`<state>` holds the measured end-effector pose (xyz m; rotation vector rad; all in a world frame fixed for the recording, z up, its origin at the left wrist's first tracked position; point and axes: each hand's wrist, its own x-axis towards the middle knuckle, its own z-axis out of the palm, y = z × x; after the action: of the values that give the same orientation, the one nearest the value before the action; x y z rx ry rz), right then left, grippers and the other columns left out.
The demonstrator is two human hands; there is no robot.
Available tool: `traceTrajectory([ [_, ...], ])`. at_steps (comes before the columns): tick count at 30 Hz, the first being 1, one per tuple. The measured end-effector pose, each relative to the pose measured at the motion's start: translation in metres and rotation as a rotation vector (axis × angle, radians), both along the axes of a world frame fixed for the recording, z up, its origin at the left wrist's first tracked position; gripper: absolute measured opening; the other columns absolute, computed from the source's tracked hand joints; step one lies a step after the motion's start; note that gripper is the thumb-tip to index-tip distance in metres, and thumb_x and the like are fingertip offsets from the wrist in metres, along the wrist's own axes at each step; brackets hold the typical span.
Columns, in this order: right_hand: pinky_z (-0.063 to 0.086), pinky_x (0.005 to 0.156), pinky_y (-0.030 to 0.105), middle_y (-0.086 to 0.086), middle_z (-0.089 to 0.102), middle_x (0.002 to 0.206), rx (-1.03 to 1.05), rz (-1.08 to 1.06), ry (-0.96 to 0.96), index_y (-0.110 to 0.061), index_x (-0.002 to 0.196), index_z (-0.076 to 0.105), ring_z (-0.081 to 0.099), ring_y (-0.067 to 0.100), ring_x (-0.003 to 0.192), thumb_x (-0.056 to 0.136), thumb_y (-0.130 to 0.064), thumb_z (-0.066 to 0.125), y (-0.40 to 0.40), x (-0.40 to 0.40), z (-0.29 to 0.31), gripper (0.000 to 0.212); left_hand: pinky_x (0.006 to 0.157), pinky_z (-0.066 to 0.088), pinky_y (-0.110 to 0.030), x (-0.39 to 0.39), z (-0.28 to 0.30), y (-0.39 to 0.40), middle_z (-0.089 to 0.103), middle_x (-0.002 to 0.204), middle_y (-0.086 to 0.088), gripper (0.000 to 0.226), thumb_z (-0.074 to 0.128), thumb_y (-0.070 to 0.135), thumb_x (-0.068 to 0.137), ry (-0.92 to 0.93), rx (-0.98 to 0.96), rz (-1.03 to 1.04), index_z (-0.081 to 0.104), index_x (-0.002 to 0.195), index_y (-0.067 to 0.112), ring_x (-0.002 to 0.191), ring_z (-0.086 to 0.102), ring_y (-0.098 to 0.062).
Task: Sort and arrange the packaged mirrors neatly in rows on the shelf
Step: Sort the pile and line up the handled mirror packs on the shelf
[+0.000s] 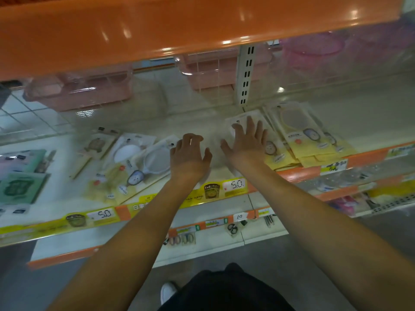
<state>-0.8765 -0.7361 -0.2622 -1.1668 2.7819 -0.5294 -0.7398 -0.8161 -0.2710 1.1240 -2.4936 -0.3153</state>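
Observation:
Packaged hand mirrors in yellow-and-white cards lie on the cream shelf (202, 124). A fanned stack (310, 140) sits at the right. Loose, crooked packs (148, 162) lie left of centre. My right hand (246, 142) lies flat with spread fingers on a mirror pack (244, 118) beside the stack. My left hand (189, 153) hovers over the bare middle of the shelf with fingers loosely curled, holding nothing. The picture is blurred by motion.
Green packaged items (20, 185) lie at the far left. Pink baskets (89, 88) stand at the back of the shelf. An orange shelf (179, 25) overhangs above. Yellow price strips (224, 189) line the front edge; lower shelves with small goods (233, 228) jut out below.

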Motion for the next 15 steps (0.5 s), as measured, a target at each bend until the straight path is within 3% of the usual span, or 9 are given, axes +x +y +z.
traceTrajectory([
  [5,0.031,0.106,0.041,0.003,0.033,0.150,-0.166,0.098,-0.020,-0.024,0.135,0.046,0.029,0.029,0.137,0.089,-0.041,0.055,-0.033,0.055,0.006,0.050,0.082,0.043,-0.040,0.047,0.002,-0.024,0.056,0.121,-0.006,0.037,0.057,0.035,0.086,0.022,-0.025,0.042,0.058,0.117,0.016,0.105,0.057,-0.030],
  [15,0.036,0.099,0.042,0.002,0.043,0.139,-0.107,0.193,-0.043,-0.024,0.130,0.050,0.039,0.029,0.127,0.086,-0.039,0.057,-0.092,0.156,0.004,0.047,0.093,0.039,-0.041,0.156,0.002,-0.084,0.049,0.131,-0.005,0.040,0.053,0.038,0.088,-0.013,0.039,0.170,0.052,0.124,0.020,0.118,0.050,-0.029],
])
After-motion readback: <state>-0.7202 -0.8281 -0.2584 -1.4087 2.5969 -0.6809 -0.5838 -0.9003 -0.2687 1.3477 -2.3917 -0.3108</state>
